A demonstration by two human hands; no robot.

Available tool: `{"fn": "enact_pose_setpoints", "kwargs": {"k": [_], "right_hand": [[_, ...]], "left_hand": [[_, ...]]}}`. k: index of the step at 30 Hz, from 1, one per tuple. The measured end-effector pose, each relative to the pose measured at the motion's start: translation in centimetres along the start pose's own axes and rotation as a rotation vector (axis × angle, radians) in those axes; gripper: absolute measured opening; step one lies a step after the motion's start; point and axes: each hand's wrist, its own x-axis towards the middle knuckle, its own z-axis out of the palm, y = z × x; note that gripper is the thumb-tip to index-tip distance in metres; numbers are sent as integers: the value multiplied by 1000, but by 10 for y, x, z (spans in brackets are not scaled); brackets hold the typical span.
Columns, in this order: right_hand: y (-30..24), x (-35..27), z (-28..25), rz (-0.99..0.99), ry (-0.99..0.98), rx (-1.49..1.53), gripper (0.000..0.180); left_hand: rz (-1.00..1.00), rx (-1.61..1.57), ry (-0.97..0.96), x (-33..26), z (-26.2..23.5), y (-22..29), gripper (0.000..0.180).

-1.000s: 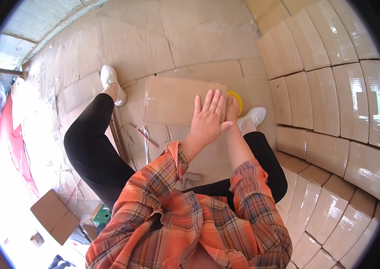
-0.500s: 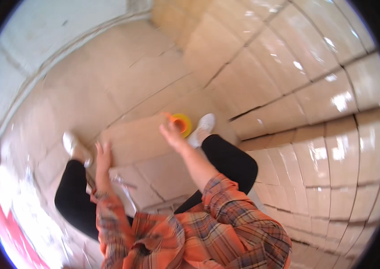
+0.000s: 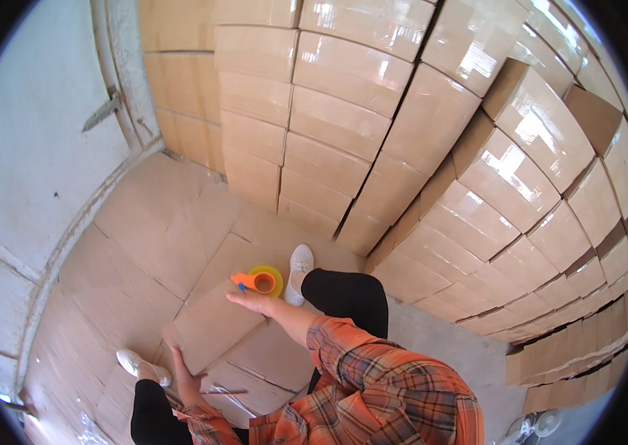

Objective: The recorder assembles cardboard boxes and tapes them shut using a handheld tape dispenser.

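Note:
A flat-topped brown cardboard box [image 3: 214, 326] lies on the floor between my feet. My left hand [image 3: 186, 373] is at its near left corner, fingers stretched along the end and thumb apart. At the right end, my right hand [image 3: 253, 300] lies with fingers extended toward the left. Just beyond that hand is an orange tape dispenser [image 3: 263, 282] with a small blue part. A yellow ring [image 3: 275, 276], seemingly a tape roll, shows behind it. My right hand is close to the dispenser's handle, but no grip on it shows.
Stacked cardboard boxes [image 3: 344, 81] form a wall ahead and to the right. A pale metal door [image 3: 32, 133] with a latch [image 3: 103, 111] stands at the left. Flattened cardboard [image 3: 158, 215] covers the floor. My white shoes [image 3: 301, 259] flank the box. A small fan [image 3: 546, 423] appears at lower right.
My view has swung, bringing more stacked boxes and the door into sight. My hands have come down to the two ends of the box. The dispenser remains by its right end.

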Motion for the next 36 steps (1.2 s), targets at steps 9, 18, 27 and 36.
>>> {"fn": "enact_pose_setpoints", "kwargs": {"k": [9,18,27,36], "right_hand": [[-76,-94,-1,-149,2,-149,91],[-148,-183,-36,-721,107,30,80],[-177,-253,-64,-942,529,-150,65],[-174,-282,-74,-906,544,124,74]], "left_hand": [[438,90,39,-66,9,16,88],[712,498,-108,-152,112,75,20],[794,285,-175,-162,178,83,52],[837,308,-252,-165,209,81,60]]}}
